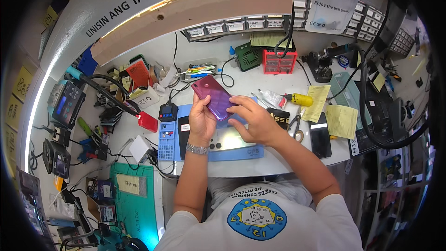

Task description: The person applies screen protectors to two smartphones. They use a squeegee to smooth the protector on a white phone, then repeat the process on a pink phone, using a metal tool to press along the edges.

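Observation:
My left hand [204,122], with a metal-band watch on its wrist, grips a purple-to-pink smartphone [212,96] by its lower left side, its back facing up. Fingertips of my right hand [256,122] touch the phone's right edge near the lower corner, the thumb apart from it. Beneath both hands, a pale shiny phone [230,138] with camera lenses lies on a blue repair mat [240,154]. A dark phone [183,137] bearing a white sticker is left of my left wrist, partly hidden by it.
Right of the mat are scissors [296,125], a yellow bottle [301,99] and a black phone [320,137]. A red drawer box [279,62] and green fan [248,56] stand behind. At left, a red block [147,122] hangs from a flexible arm; cables cross the table.

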The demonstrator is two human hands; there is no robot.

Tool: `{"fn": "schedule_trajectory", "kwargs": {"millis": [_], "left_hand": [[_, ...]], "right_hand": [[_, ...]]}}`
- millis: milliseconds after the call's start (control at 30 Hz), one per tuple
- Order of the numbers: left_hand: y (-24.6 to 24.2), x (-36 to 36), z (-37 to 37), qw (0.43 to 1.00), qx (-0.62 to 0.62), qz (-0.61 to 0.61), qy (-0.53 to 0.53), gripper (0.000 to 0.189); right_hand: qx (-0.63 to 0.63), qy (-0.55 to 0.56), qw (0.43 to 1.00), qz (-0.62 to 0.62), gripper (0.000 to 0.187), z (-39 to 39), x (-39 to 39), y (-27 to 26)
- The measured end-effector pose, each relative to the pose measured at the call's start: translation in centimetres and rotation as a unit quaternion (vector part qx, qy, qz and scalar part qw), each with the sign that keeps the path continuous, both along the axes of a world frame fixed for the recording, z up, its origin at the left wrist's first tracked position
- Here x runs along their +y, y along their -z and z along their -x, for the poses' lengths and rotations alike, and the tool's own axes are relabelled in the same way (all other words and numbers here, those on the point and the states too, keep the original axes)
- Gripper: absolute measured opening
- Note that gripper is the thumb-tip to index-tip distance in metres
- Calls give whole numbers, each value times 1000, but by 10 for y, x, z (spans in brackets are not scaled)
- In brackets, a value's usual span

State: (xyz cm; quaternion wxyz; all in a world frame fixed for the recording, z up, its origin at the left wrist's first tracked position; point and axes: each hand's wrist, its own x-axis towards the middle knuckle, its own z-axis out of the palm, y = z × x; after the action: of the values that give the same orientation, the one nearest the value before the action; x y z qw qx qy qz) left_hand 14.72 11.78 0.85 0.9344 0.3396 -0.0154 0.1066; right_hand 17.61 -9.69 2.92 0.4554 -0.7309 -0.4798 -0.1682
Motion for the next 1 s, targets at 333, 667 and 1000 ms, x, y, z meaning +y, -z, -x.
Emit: {"fn": "schedule_trajectory", "kwargs": {"millis": [333,667,1000], "left_hand": [[-3,-2,-18,997,5,-74,9,110],[-4,-11,-10,970,70,-221,-75,112],[1,-18,-11,945,74,-294,-125,117]], "right_hand": [[78,-19,989,-128,20,-35,19,16],[236,-29,955,-178,17,-16,21,26],[239,-24,960,-144,14,-20,20,33]]}}
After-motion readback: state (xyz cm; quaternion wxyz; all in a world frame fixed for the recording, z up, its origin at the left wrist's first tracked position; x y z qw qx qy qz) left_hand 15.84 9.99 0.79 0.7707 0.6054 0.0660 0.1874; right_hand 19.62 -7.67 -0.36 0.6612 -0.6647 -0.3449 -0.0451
